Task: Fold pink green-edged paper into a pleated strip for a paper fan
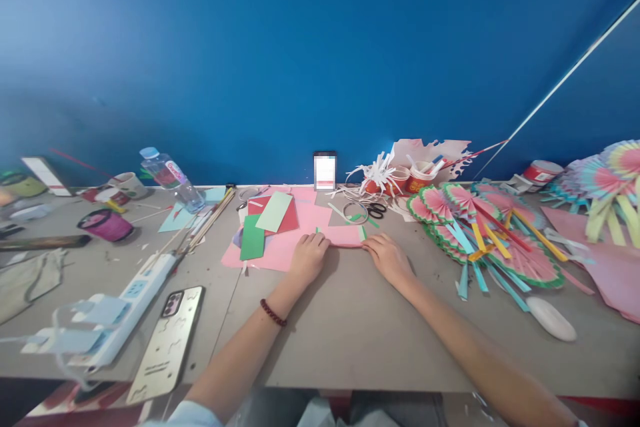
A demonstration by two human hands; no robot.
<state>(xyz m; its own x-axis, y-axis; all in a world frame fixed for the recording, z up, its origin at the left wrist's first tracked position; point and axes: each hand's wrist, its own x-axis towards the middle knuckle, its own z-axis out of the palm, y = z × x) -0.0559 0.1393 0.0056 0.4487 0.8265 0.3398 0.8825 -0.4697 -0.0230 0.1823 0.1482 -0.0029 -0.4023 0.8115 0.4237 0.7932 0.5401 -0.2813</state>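
A small pink folded paper strip (344,236) with green edges lies level in front of me near the middle of the table. Around its left end my left hand (309,255) is closed, fingers curled, a beaded bracelet on the wrist. At the right end, the fingers of my right hand (388,256) are pressed together on the paper's edge. Just left of my left hand are large pink sheets (315,217), with a green paper rectangle (253,237), a pale green one (275,211) and a red one (289,221) on top.
Black scissors (376,211) and a tape roll (355,213) lie beyond the strip. Pleated paper fans (525,260) and a white computer mouse (551,319) are on the right. Leftward are a phone (167,340), a power strip (133,307) and a tilted bottle (173,180).
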